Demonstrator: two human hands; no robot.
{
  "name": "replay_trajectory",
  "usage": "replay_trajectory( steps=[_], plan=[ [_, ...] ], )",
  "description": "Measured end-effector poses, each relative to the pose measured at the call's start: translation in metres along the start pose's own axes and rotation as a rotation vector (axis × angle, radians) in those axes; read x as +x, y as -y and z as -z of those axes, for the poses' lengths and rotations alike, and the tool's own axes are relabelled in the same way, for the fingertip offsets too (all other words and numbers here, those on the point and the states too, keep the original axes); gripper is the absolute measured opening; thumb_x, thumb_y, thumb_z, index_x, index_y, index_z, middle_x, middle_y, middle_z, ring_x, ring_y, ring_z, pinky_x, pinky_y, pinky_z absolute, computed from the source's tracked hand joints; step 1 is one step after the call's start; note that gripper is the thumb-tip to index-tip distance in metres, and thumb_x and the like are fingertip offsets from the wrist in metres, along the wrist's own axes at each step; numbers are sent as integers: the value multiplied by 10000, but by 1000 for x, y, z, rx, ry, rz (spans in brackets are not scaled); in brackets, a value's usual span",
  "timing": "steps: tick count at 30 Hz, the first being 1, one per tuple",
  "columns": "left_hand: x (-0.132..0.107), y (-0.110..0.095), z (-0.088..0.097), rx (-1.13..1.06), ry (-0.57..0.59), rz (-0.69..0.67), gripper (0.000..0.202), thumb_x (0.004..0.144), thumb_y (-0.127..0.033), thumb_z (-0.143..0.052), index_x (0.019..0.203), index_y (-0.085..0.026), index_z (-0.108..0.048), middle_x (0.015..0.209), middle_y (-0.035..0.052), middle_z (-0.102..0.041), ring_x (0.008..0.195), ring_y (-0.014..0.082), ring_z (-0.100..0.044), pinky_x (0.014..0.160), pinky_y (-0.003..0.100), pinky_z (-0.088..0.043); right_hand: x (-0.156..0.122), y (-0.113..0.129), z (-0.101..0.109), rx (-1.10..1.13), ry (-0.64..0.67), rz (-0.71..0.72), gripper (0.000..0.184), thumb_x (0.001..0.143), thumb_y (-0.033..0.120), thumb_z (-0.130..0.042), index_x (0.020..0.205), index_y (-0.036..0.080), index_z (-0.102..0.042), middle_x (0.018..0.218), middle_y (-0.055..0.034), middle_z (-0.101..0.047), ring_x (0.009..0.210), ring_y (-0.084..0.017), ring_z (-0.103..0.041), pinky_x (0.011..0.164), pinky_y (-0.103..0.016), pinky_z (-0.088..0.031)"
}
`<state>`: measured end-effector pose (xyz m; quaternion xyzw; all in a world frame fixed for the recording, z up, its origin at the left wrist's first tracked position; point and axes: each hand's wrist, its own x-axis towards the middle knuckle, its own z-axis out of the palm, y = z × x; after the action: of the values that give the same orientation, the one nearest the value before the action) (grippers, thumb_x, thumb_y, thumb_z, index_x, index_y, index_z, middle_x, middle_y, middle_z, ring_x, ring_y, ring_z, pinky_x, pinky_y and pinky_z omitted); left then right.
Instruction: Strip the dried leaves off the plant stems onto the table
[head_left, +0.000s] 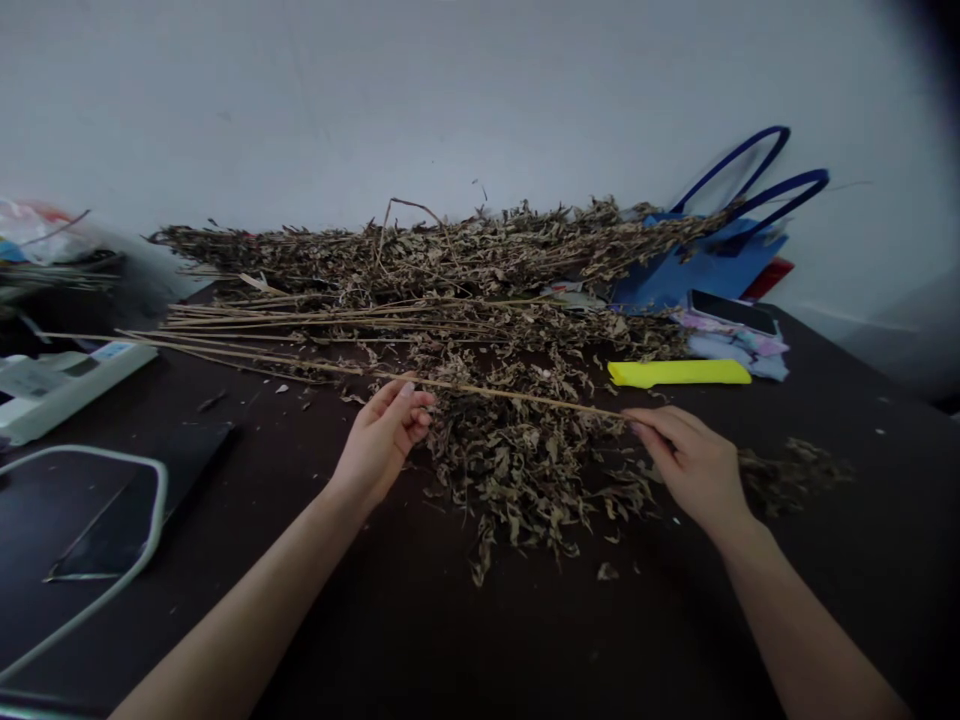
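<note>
A long, thin dried plant stem (517, 396) stretches almost level between my two hands. My left hand (384, 436) pinches it near the middle between thumb and forefinger, the other fingers curled. Farther right, my right hand (694, 462) grips the stem, and leafy dried growth (795, 474) sticks out past that hand. Beneath the stem lies a loose heap of dried, crumpled leaves (517, 470). Several bare stems (300, 320) lie side by side behind it, pointing left.
Against the wall rests a big bundle of dried leafy stalks (450, 245). At the right are a blue bag (675, 270), a phone (733, 312) on cloth, and a yellow strip-like object (679, 373). A white power strip (75, 385) and a pale curved tube (160, 500) are at left.
</note>
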<state>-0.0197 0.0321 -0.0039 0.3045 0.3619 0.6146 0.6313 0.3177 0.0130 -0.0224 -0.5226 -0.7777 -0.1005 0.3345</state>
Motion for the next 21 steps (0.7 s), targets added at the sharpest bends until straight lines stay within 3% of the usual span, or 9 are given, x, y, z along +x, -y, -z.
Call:
replay_trajectory(
  steps=[6,10,17,21],
  plan=[
    [8,-3,7,-173,-36,69,122,858,-123,-488,822,-85,-597,697,32,-593,546,44,-534,480,121,-441,0,-2,0,-38,-9,12,147,879,235,-490,941,203,-620,865,-37,-640,799,-183,-595,751,-317,-458],
    [8,-2,6,-135,-46,49,182,868,-117,-462,770,-71,-608,706,51,-615,576,58,-560,513,134,-474,2,0,1,-42,34,30,180,868,251,-509,1017,211,-602,919,-48,-635,863,-203,-580,797,-353,-448],
    [-3,9,-5,-60,11,63,83,825,-135,-539,769,-100,-588,757,85,-667,637,99,-613,580,181,-503,7,16,4,-89,7,120,332,850,281,-521,1179,243,-525,1112,-74,-591,1074,-258,-500,921,-444,-371],
    [-5,12,-6,-22,25,40,46,812,-135,-554,778,-111,-573,765,76,-670,643,100,-615,600,193,-496,4,19,11,-183,135,109,403,852,393,-506,1233,265,-475,1133,-71,-589,1166,-300,-424,985,-551,-266]
  ],
)
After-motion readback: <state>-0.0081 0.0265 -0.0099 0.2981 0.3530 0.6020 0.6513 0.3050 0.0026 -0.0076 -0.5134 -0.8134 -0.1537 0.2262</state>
